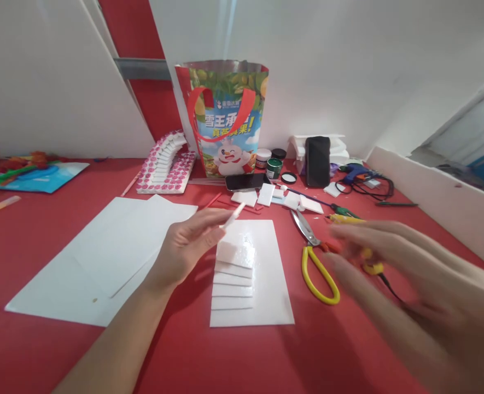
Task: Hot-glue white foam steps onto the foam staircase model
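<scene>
My left hand (192, 241) pinches a small white strip (234, 215) above a white board (270, 273). Several overlapping white pieces (232, 290) lie stepped on the board's left part. My right hand (406, 273), blurred, is raised at the right with thumb and fingers apart, nothing seen between them. Left of it lie scissors with yellow handles (334, 298). A yellow tool (346, 219) on the table is partly hidden behind my right hand.
Large white sheets (81, 257) cover the left of the red table (184, 350). Behind stand a printed bag (229, 126), a pink-dotted stepped model (165, 164), paint jars (273, 167) and an upright phone (318, 161). Small white scraps (266, 194) and cables (383, 186) lie at the back.
</scene>
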A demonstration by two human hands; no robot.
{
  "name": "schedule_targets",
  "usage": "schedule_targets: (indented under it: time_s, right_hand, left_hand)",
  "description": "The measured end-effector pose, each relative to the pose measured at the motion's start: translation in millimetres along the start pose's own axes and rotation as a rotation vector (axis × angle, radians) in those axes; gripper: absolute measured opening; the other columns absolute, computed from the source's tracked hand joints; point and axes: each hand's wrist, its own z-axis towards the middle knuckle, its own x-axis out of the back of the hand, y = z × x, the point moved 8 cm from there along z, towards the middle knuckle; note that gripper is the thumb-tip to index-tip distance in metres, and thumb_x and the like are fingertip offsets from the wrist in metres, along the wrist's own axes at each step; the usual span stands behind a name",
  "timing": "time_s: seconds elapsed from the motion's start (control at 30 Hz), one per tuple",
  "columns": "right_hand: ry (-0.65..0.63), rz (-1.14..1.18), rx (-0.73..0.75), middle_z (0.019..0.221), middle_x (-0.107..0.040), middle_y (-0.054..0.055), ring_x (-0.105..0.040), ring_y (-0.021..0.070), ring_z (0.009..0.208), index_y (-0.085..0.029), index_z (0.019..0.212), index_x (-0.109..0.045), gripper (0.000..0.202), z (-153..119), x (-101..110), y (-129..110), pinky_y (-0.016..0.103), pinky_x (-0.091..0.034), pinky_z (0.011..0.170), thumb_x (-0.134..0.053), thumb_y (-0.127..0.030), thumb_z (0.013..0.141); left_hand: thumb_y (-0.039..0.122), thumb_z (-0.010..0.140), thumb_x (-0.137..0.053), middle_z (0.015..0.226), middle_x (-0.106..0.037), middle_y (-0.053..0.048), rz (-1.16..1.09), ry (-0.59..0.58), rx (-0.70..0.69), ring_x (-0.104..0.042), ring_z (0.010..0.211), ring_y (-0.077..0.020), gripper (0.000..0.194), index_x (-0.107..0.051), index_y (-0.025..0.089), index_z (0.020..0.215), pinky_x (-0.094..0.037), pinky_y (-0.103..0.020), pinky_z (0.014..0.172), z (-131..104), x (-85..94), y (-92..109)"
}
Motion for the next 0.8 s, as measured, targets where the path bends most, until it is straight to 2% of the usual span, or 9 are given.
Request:
schedule_targets:
  time_s: [0.1, 0.17, 0.27, 0.43, 0.6, 0.67, 0.7, 0.8]
  right_hand:
    - [-0.216, 0.16, 0.153, 0.115, -0.065, 0.01, -0.066, 0.0236, 0.086, -0.029, 0.13, -0.063, 0.038, 37, -51, -30, 0.036, -0.055, 0.071, -0.062, -0.042, 0.095]
    - [-0.313, 0.215, 0.174, 0.107, -0.061, 0.009, -0.063, 0.0204, 0.08, -0.025, 0.131, -0.063, 0.042, 48, -80, -34, 0.033, -0.054, 0.068, -0.067, -0.038, 0.091]
    - [-0.343, 0.269, 0.185, 0.103, -0.058, 0.008, -0.061, 0.0201, 0.084, -0.021, 0.121, -0.066, 0.033, 47, -102, -28, 0.033, -0.054, 0.073, -0.069, -0.034, 0.09]
    - [-0.326, 0.239, 0.225, 0.1, -0.059, 0.008, -0.061, 0.0212, 0.087, -0.019, 0.116, -0.066, 0.025, 35, -105, -20, 0.034, -0.053, 0.075, -0.066, -0.025, 0.092]
    - [-0.327, 0.122, 0.271, 0.097, -0.06, 0.009, -0.06, 0.022, 0.082, -0.013, 0.103, -0.068, 0.018, 38, -104, -25, 0.036, -0.052, 0.076, -0.07, -0.021, 0.087]
    - [-0.313, 0.105, 0.232, 0.098, -0.061, 0.01, -0.061, 0.0228, 0.083, -0.013, 0.102, -0.067, 0.019, 40, -104, -21, 0.036, -0.051, 0.074, -0.071, -0.022, 0.086]
    - [-0.302, 0.114, 0.193, 0.099, -0.061, 0.009, -0.061, 0.0222, 0.083, -0.014, 0.102, -0.067, 0.019, 41, -104, -17, 0.035, -0.051, 0.072, -0.071, -0.023, 0.086]
    - [-0.274, 0.181, 0.084, 0.098, -0.061, 0.007, -0.058, 0.0176, 0.073, -0.017, 0.102, -0.066, 0.019, 39, -105, -5, 0.031, -0.049, 0.064, -0.071, -0.027, 0.086]
  left_hand:
    - [0.022, 0.085, -0.075, 0.12, -0.072, -0.007, 0.276, -0.073, -0.137, -0.061, 0.117, -0.0289, 0.029, -0.079, 0.03, 0.113, -0.043, -0.043, 0.108, -2, -7.6, 16]
    - [0.019, 0.083, -0.075, 0.117, -0.072, -0.009, 0.383, -0.108, -0.222, -0.061, 0.113, -0.0298, 0.033, -0.079, 0.03, 0.114, -0.042, -0.044, 0.107, -3, -12.2, 23]
    - [0.016, 0.083, -0.074, 0.118, -0.072, -0.01, 0.484, -0.199, -0.297, -0.061, 0.111, -0.0308, 0.038, -0.077, 0.03, 0.118, -0.042, -0.047, 0.106, -4, -20.6, 26]
    - [0.013, 0.087, -0.068, 0.123, -0.071, -0.011, 0.595, -0.273, -0.37, -0.059, 0.115, -0.0317, 0.043, -0.072, 0.03, 0.127, -0.042, -0.048, 0.106, -8, -28.4, 25]
    - [0.014, 0.09, -0.065, 0.126, -0.071, -0.009, 0.657, -0.285, -0.438, -0.059, 0.12, -0.0299, 0.045, -0.068, 0.03, 0.132, -0.039, -0.045, 0.11, -12, -36.2, 32]
    - [0.018, 0.092, -0.064, 0.135, -0.066, -0.007, 0.648, -0.212, -0.388, -0.055, 0.127, -0.0285, 0.045, -0.065, 0.031, 0.135, -0.036, -0.042, 0.114, -9, -32.2, 35]
    - [0.022, 0.094, -0.063, 0.137, -0.065, -0.006, 0.647, -0.141, -0.342, -0.054, 0.129, -0.0277, 0.043, -0.065, 0.031, 0.136, -0.036, -0.04, 0.114, -5, -26.6, 35]
    - [0.034, 0.094, -0.061, 0.124, -0.07, -0.007, 0.691, 0.09, -0.112, -0.063, 0.114, -0.027, 0.03, -0.073, 0.028, 0.121, -0.046, -0.035, 0.097, 5, -3.3, 25]
